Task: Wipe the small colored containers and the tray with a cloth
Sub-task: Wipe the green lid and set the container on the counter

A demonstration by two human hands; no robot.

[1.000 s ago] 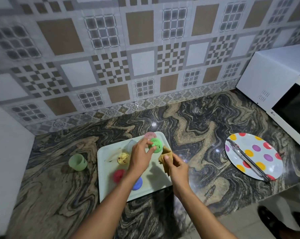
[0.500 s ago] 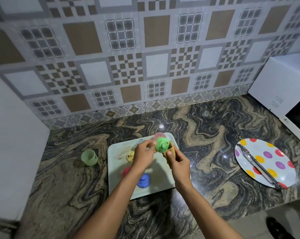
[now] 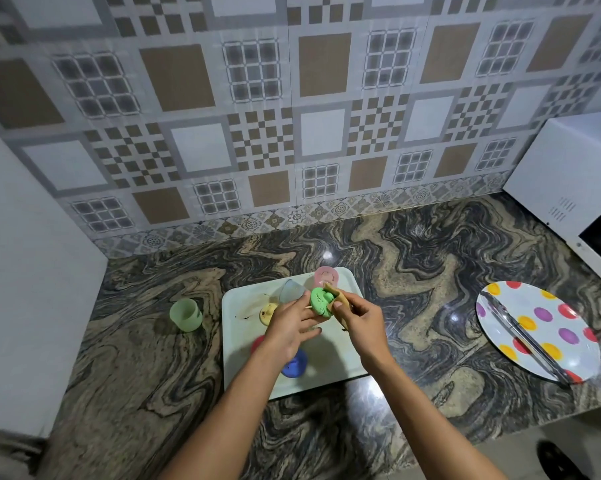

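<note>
Gripping the green container (image 3: 321, 301) in the left hand (image 3: 288, 323), fingers curled round its side, and holding it just above the far half of the white tray (image 3: 333, 362). Pinching a tan cloth (image 3: 337, 295) in the right hand (image 3: 361, 320) — fingers clamped on it — and pressing it against the container's right edge. Working over five more on the tray: a pink container (image 3: 325, 276) at the far right corner, a clear container (image 3: 289, 291) just beside it, a yellow container (image 3: 267, 311) and a red container (image 3: 257, 342) partly hidden by the left hand, and a blue container (image 3: 295, 366) beside the left wrist. Standing at a glossy stone worktop (image 3: 413, 289) swirled in black, grey and tan and catching spots of light, with a pale green cup (image 3: 186, 315) on it left of the tray, apart from it. Facing a wall (image 3: 257, 116) tiled in brown, white and checked squares, with a patterned border strip along its foot. Flanked by a plain white panel (image 3: 32, 271) on the left and a white microwave (image 3: 569, 174) on the right — and, in front of that, a polka-dot plate (image 3: 551, 323) carrying metal tongs (image 3: 520, 332).
</note>
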